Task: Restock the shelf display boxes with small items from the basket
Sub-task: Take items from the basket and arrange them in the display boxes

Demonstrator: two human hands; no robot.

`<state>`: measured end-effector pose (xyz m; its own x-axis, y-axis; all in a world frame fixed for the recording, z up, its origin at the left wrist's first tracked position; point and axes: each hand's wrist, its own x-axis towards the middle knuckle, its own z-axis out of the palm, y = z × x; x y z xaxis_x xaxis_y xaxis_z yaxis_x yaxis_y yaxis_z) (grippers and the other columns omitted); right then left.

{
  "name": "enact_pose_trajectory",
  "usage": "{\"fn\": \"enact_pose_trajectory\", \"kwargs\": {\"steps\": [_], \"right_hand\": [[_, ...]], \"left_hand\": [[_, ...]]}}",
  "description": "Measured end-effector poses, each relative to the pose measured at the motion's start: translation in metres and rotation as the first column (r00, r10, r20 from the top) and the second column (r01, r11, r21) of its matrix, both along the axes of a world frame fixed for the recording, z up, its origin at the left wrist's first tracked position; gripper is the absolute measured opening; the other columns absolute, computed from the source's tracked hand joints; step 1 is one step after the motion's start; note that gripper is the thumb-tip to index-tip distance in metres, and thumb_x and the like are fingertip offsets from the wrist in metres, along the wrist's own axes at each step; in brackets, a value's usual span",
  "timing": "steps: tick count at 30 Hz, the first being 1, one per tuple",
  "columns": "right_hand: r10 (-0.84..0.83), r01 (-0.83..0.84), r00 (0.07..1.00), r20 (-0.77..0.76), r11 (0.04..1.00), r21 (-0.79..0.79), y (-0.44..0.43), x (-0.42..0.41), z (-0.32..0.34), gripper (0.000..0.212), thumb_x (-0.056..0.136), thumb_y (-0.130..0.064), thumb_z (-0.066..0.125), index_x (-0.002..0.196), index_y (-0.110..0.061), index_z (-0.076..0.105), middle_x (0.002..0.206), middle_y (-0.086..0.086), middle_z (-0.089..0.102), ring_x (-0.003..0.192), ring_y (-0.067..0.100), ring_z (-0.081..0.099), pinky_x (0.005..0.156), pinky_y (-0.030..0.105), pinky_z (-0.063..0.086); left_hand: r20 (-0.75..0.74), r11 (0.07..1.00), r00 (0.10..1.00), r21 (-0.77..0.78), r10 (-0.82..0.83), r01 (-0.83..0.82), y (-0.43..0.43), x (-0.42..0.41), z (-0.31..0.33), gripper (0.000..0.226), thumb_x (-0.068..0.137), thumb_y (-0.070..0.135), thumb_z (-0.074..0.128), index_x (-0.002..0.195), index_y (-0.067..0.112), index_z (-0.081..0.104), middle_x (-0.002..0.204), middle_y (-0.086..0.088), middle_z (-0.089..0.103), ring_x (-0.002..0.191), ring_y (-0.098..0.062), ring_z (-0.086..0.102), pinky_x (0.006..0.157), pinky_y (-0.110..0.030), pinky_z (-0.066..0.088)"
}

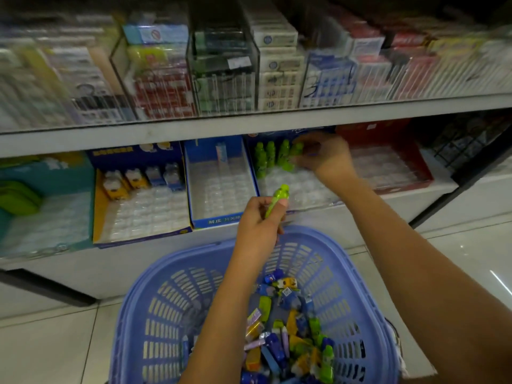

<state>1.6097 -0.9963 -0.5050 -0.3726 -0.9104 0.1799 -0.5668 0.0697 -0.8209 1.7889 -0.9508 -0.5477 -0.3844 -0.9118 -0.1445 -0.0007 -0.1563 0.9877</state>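
Left arm bare, forearm angled up and forward, wrist straight. Left grip point(259, 225) pinched green item point(280, 195) between thumb and curled fingers. Right arm bare, extended farther forward than left. Right grip point(324, 155) back up, fingers curled on second green item point(297, 149).

- Blue basket point(144, 286) on the floor, small items point(288, 336) heaped inside.
- Upright green bottles point(266, 156) along the display box point(304, 187) back edge.
- One green bottle point(278, 198) tilted over the basket's far rim.
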Motion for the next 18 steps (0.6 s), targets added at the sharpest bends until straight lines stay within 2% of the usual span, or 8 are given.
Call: {"fn": "enact_pose_trajectory", "kwargs": {"steps": [3, 7, 10, 13, 15, 18], "right_hand": [[0.038, -0.031, 0.978, -0.207, 0.999, 0.039, -0.022, 0.009, -0.012, 0.037, 0.072, -0.004, 0.077, 0.108, -0.004, 0.067, 0.099, 0.012, 0.069, 0.089, 0.019, 0.064, 0.079, 0.016, 0.047], [0.103, -0.07, 0.953, -0.283, 0.99, 0.126, -0.036, 0.011, -0.017, 0.039, 0.075, -0.007, 0.075, 0.113, -0.004, 0.065, 0.109, 0.016, 0.068, 0.101, 0.029, 0.063, 0.095, 0.033, 0.048], [0.189, -0.118, 0.917, -0.352, 0.969, 0.215, -0.043, 0.011, -0.017, 0.039, 0.076, -0.009, 0.075, 0.113, -0.004, 0.066, 0.111, 0.019, 0.067, 0.105, 0.031, 0.061, 0.095, 0.04, 0.045], [0.22, -0.124, 0.893, -0.392, 0.959, 0.257, -0.046, 0.013, -0.017, 0.032, 0.076, -0.008, 0.072, 0.106, 0.002, 0.068, 0.108, 0.023, 0.067, 0.104, 0.035, 0.06, 0.093, 0.045, 0.045], [0.196, -0.112, 0.915, -0.353, 0.963, 0.246, -0.046, 0.013, -0.017, 0.032, 0.076, -0.006, 0.073, 0.107, 0.002, 0.068, 0.109, 0.023, 0.066, 0.105, 0.034, 0.06, 0.094, 0.043, 0.045], [0.18, -0.087, 0.915, -0.362, 0.962, 0.259, -0.044, 0.012, -0.018, 0.041, 0.076, -0.011, 0.075, 0.116, -0.007, 0.064, 0.115, 0.013, 0.065, 0.108, 0.026, 0.06, 0.091, 0.026, 0.045]], "left_hand": [[0.008, 0.997, 0.998, -0.027, 0.068, -0.068, -0.003, 0.005, 0.007, 0.02, 0.094, 0.039, 0.051, 0.093, 0.02, 0.051, 0.076, -0.003, 0.051, 0.059, -0.013, 0.044, 0.058, -0.028, 0.038], [-0.032, 0.989, 0.988, -0.004, 0.15, -0.15, -0.009, 0.006, 0.008, 0.021, 0.098, 0.035, 0.045, 0.088, 0.018, 0.052, 0.074, -0.001, 0.049, 0.055, -0.009, 0.041, 0.053, -0.025, 0.035], [-0.115, 0.977, 0.974, 0.108, 0.194, -0.182, -0.013, 0.005, 0.006, 0.025, 0.102, 0.021, 0.036, 0.086, 0.017, 0.054, 0.071, -0.002, 0.048, 0.047, -0.003, 0.04, 0.041, -0.017, 0.03], [-0.133, 0.972, 0.972, 0.155, 0.196, -0.175, -0.017, 0.005, 0.004, 0.027, 0.1, 0.014, 0.035, 0.085, 0.016, 0.057, 0.063, -0.003, 0.045, 0.042, -0.002, 0.04, 0.04, -0.018, 0.031], [-0.104, 0.979, 0.98, 0.134, 0.17, -0.155, -0.017, 0.005, 0.004, 0.027, 0.101, 0.015, 0.038, 0.084, 0.019, 0.058, 0.059, -0.002, 0.047, 0.043, -0.004, 0.044, 0.045, -0.022, 0.036], [-0.093, 0.992, 0.989, 0.06, 0.114, -0.108, -0.015, 0.006, 0.001, 0.02, 0.1, 0.019, 0.045, 0.091, 0.021, 0.062, 0.071, 0.001, 0.056, 0.059, -0.004, 0.055, 0.057, -0.022, 0.047]]}}
